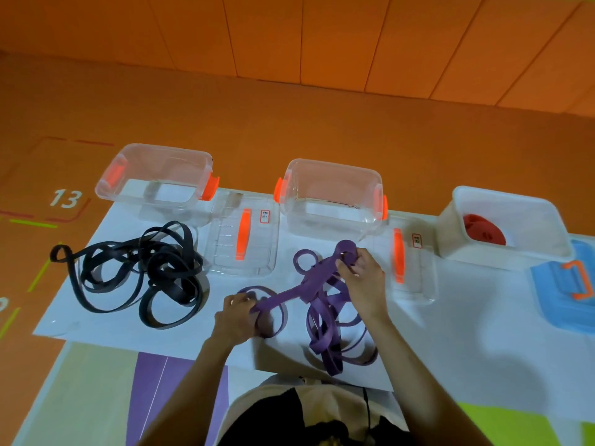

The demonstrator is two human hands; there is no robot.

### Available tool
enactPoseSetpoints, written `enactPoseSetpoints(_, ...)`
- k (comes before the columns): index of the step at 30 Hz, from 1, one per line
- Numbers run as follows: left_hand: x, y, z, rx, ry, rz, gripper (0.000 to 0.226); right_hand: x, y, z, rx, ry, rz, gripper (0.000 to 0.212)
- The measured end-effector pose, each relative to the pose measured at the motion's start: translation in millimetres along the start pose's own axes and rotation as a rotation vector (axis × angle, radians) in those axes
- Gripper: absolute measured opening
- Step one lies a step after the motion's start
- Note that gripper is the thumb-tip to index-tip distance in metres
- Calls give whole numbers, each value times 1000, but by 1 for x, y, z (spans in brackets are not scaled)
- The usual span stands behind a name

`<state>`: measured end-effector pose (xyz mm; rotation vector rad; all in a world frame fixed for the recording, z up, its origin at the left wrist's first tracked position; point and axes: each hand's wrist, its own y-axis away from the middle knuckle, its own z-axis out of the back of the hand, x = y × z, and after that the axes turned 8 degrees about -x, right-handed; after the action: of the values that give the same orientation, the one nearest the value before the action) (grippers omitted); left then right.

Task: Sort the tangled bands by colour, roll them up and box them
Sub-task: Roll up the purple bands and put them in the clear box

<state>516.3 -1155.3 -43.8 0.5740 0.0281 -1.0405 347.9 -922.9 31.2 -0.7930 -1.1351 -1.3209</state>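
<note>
The person sits on the orange floor [289,123] with a white sheet [450,317] spread in front. The right grip [360,275] is closed round a small roll of purple band [346,251], held just in front of the middle clear plastic box with orange latches [331,164]. A taut purple strand [289,292] runs from that roll down to the left grip [240,312], which pinches it low over the sheet. The rest of the tangle of purple flat bands [331,333] lies loose on the sheet between and below the two arms. Well to the left sits a heap of black flat bands [138,272], in front of another clear plastic box [154,162]. A clear lid with an orange handle [244,236] lies beside each box; the second lid [409,262] is just right of the right grip. Further right a white box [515,194] holds a red rolled band [483,235], with a blue lid [560,291] lying near it
</note>
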Motion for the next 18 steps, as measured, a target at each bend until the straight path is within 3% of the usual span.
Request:
enactPoseSetpoints(5, 4, -2, -2, -215, -15, -21, 26, -2, -6, 14, -118, 95, -30, 12)
enactPoseSetpoints(9, 2, -9, 20, -308, 352, -19, 14, 4, -11, 18, -181, 38, -44, 13)
enactPoseSetpoints(13, -12, -10, 49, -405, 590, -80, 15, 14, -11, 20, -160, -187, -19, 49)
enactPoseSetpoints(18, -35, -14, 74, -444, 593, -149, 11, 34, -17, 15, -135, -206, 83, 50)
